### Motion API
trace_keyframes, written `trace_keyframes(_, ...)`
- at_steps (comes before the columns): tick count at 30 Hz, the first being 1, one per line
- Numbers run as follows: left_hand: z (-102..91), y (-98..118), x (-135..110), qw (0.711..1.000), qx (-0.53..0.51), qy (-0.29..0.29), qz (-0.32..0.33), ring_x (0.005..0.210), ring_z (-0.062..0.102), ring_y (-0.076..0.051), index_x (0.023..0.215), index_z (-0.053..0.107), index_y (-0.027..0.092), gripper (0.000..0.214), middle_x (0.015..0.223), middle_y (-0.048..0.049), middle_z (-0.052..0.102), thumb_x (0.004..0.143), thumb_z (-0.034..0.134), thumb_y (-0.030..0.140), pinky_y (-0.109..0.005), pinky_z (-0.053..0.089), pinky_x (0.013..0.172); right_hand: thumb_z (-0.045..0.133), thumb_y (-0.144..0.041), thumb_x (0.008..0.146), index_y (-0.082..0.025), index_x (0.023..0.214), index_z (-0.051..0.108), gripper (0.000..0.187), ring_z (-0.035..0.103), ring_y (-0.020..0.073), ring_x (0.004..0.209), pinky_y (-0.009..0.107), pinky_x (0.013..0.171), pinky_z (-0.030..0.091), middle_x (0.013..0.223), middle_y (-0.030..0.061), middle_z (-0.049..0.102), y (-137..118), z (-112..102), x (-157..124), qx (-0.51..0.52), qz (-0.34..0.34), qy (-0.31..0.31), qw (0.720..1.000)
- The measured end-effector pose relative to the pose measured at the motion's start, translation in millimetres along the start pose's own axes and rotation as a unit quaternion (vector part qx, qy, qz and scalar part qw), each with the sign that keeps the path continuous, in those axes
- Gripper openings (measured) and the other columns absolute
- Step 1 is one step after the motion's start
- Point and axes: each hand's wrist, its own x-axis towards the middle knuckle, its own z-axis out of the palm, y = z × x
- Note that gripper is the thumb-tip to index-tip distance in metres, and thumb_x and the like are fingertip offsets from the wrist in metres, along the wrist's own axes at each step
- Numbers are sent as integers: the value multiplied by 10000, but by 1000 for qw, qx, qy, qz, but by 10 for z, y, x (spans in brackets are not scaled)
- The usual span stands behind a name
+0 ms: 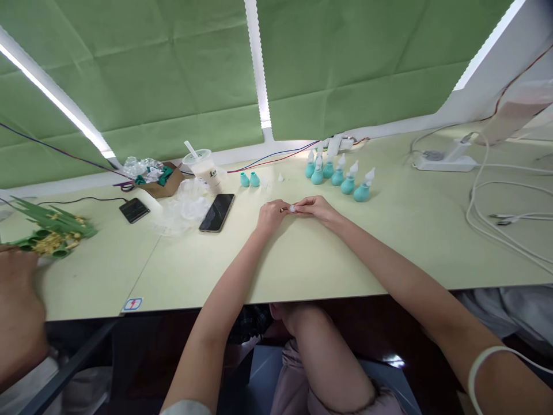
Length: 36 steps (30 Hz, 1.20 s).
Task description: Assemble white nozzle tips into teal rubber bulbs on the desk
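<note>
My left hand [271,214] and my right hand [318,207] meet over the table, fingertips closed in a pinch. Between them is a small whitish translucent piece [292,208], mostly covered by the fingers, so its exact kind cannot be made out. Beyond my right hand stand several small turquoise vase-shaped pots [362,192] topped with white flame-shaped tips [370,175]. Two turquoise pots without tips [254,180] stand farther back on the left. A small white cone-shaped piece [280,177] rests between the two groups.
Left of my hands lie a black phone [217,212], crumpled clear plastic [184,208] and a drink cup with straw [206,170]. A cardboard box [163,185] stands behind. A co-worker's hand [19,288] is near green artificial stems [54,222]. A power strip [447,163] and cables are right.
</note>
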Motion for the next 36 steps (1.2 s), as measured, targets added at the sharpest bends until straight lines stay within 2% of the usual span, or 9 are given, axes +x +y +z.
trace_keyframes(4, -4, 10, -24, 998, 59, -5, 19, 657, 577, -101, 825, 713, 220, 153, 759, -5, 674, 823, 562, 194, -216, 347, 562, 870, -291, 427, -132, 676, 713, 335, 685, 163, 760, 250, 813, 552, 735, 54, 723, 29, -8, 13, 22, 28, 13, 999)
trace_keyframes(10, 5, 5, -55, 987, 126, -16, 100, 615, 545, -105, 828, 705, 218, 234, 685, -17, 612, 887, 479, 238, -220, 315, 537, 874, -224, 418, -125, 644, 707, 298, 689, 160, 715, 242, 812, 556, 691, 58, 717, 29, -8, 28, 33, 62, 32, 997)
trace_keyframes(17, 52, 14, -91, 973, 193, -4, 127, 590, 514, -115, 799, 681, 189, 215, 655, -18, 577, 874, 480, 171, -238, 312, 534, 870, -284, 400, -147, 636, 713, 316, 686, 177, 729, 278, 828, 540, 681, 44, 718, -2, -10, 4, -16, 57, 19, 998)
trace_keyframes(26, 68, 6, -123, 974, 185, -10, 128, 662, 537, -124, 806, 670, 194, 204, 684, -15, 601, 866, 485, 133, -241, 322, 542, 858, -310, 433, -151, 665, 716, 315, 683, 178, 746, 279, 826, 542, 690, 40, 718, 26, 35, -36, -42, 29, 31, 998)
trace_keyframes(29, 50, 16, -98, 982, 162, 25, 96, 670, 536, -119, 802, 677, 200, 218, 692, -12, 615, 883, 476, 180, -238, 323, 538, 848, -326, 466, -150, 688, 715, 314, 682, 172, 782, 274, 843, 542, 736, 47, 722, -36, 77, -52, -5, 17, 46, 999)
trace_keyframes(32, 21, 51, -63, 989, 114, 77, 63, 706, 538, -110, 876, 687, 212, 223, 751, -17, 641, 897, 468, 253, -226, 343, 555, 839, -346, 494, -153, 722, 715, 324, 679, 163, 793, 279, 856, 541, 757, 41, 721, -110, 81, -54, 22, -23, 46, 998)
trace_keyframes(36, -6, 92, -43, 995, 38, 74, 54, 674, 517, -99, 956, 685, 234, 241, 765, -12, 643, 889, 478, 338, -215, 379, 599, 839, -369, 493, -158, 711, 712, 329, 678, 157, 759, 296, 843, 550, 743, 35, 717, -158, 53, -58, 21, -36, 35, 999)
